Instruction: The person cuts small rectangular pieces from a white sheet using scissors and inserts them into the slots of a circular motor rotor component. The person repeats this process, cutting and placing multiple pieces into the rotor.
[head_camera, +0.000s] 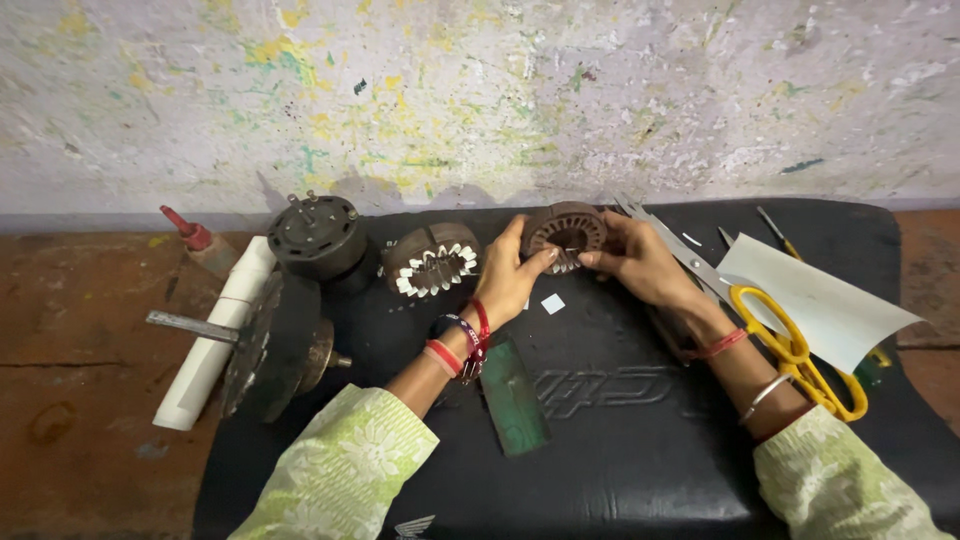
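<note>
We look down on our two hands meeting over a round brown motor core (567, 230), held up just above the black mat (640, 420) near its far edge. Our left hand (512, 275) cups it from the near left, fingers curled, thumb and forefinger pressed against its rim. Our right hand (640, 262) closes on the right side, fingertips pinched at the front face; what sits between those fingertips is too small to make out. The core's far side is hidden behind our fingers.

Just left lies a second core (432, 262), its slots lined with white strips. Beyond it sits a dark round motor housing (318, 240), then a white tube (215, 330) and a red-capped bottle (195, 240), its lower part half hidden. Yellow-handled scissors (790, 345) lie under our right wrist, partly covered by a white sheet (820, 305). A green flat piece (515, 395) rests near our left forearm; a small white square (552, 303) lies between the hands. Pale embossed lettering on the mat is cut off by our arms.
</note>
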